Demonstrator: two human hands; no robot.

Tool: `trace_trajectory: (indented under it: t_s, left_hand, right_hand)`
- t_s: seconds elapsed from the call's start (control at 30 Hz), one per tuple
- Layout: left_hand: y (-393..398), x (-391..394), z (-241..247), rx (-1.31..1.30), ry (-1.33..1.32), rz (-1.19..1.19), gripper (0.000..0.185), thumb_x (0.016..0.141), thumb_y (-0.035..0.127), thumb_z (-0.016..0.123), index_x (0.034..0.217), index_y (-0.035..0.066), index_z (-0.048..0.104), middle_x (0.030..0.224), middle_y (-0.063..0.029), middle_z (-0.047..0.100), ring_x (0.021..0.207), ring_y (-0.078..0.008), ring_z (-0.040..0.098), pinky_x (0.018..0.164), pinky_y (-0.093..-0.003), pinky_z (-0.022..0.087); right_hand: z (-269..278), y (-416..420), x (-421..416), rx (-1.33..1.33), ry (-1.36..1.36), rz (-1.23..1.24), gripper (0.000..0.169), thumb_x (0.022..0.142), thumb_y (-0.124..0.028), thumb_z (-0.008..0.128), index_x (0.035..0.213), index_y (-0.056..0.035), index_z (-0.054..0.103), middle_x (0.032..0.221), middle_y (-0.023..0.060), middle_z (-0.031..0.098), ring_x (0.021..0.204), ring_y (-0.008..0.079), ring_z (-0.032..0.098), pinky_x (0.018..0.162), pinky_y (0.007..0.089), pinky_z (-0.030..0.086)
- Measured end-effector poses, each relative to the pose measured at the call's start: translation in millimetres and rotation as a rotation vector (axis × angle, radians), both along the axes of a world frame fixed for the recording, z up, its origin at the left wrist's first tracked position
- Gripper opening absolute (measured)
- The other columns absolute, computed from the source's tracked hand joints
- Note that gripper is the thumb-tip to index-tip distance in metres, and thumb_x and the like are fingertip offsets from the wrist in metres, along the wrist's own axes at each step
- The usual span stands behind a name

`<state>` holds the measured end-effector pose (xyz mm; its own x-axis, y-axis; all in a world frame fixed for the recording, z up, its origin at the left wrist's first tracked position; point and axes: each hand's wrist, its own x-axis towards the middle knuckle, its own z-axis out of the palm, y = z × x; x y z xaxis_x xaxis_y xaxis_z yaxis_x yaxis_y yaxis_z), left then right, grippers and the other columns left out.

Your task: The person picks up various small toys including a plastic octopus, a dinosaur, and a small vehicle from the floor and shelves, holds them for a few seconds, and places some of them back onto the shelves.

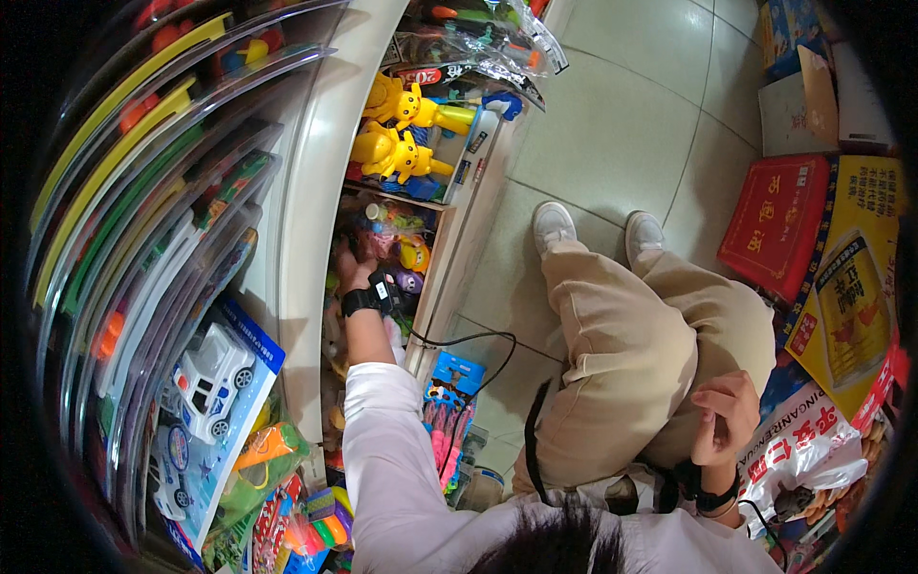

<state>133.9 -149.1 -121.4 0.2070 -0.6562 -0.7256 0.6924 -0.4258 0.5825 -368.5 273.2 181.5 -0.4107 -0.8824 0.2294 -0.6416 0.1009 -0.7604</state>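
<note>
My left hand point(356, 271) reaches into a low shelf compartment of small toys, a device strapped at its wrist. Its fingers are partly hidden under the shelf above, so its grip cannot be made out. Close by are an orange-and-yellow toy figure point(414, 253) and a purple toy point(409, 280). Yellow cartoon figures point(405, 158) stand in the neighbouring compartment. My right hand point(723, 416) hovers by my thigh, fingers loosely curled, with nothing visible in it.
Packaged toy cars point(211, 384) hang at left beside stacked blister packs. A pale shelf edge point(301, 215) runs above the compartments. On the right are a red box point(774, 222), a yellow carton point(857, 287) and a white printed bag point(803, 448). Tiled floor point(617, 122) lies between.
</note>
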Motion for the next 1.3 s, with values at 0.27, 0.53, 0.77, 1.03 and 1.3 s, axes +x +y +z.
trace_trajectory:
  t_s: [0.27, 0.53, 0.77, 1.03, 1.3]
  left_hand:
    - [1.2, -30.1, -2.7, -0.028, -0.361, -0.164, 0.047, 0.101, 0.035, 0.047, 0.136, 0.004, 0.051, 0.129, -0.0100, 0.061, 0.106, -0.0227, 0.064, 0.087, -0.0325, 0.053]
    - [-6.6, 17.6, -30.0, 0.417, -0.563, -0.617, 0.094, 0.080, 0.047, 0.065, 0.153, 0.006, 0.022, 0.156, -0.0184, 0.031, 0.142, -0.0324, 0.030, 0.117, -0.0416, 0.027]
    - [12.5, -27.3, -8.5, 0.242, -0.498, -0.381, 0.051, 0.091, 0.036, 0.055, 0.132, 0.009, 0.042, 0.128, -0.0108, 0.047, 0.109, -0.0223, 0.045, 0.087, -0.0325, 0.037]
    - [39.0, -69.0, 46.3, 0.111, -0.087, 0.061, 0.023, 0.103, 0.025, 0.045, 0.105, 0.012, 0.063, 0.093, -0.0008, 0.065, 0.067, -0.0097, 0.059, 0.049, -0.0206, 0.043]
    - [175.7, -234.5, 209.4, -0.262, -0.094, -0.735, 0.029, 0.101, 0.031, 0.052, 0.121, 0.011, 0.060, 0.105, 0.0014, 0.064, 0.075, -0.0058, 0.055, 0.064, -0.0207, 0.044]
  right_hand:
    - [-6.0, -3.3, 0.5, 0.023, 0.005, 0.037, 0.007, 0.081, -0.007, 0.056, 0.083, -0.0045, 0.062, 0.076, 0.0106, 0.061, 0.063, 0.0251, 0.055, 0.059, 0.0337, 0.042]
    - [-5.1, -8.4, -3.0, -0.015, 0.047, 0.028, 0.013, 0.068, -0.003, 0.059, 0.079, -0.0052, 0.065, 0.070, 0.0088, 0.063, 0.057, 0.0225, 0.055, 0.054, 0.0316, 0.044]
    - [-5.4, -6.5, 0.5, -0.019, 0.038, 0.021, 0.013, 0.069, -0.004, 0.059, 0.080, -0.0045, 0.066, 0.071, 0.0088, 0.063, 0.057, 0.0229, 0.056, 0.054, 0.0322, 0.044]
    - [6.3, -5.7, 6.0, -0.058, 0.025, 0.043, 0.013, 0.068, -0.004, 0.059, 0.080, -0.0042, 0.064, 0.073, 0.0096, 0.063, 0.060, 0.0253, 0.057, 0.056, 0.0338, 0.044]
    - [6.8, 24.4, 7.3, -0.164, -0.029, 0.031, 0.010, 0.071, -0.004, 0.066, 0.081, -0.0079, 0.065, 0.081, 0.0064, 0.063, 0.071, 0.0228, 0.061, 0.063, 0.0339, 0.049]
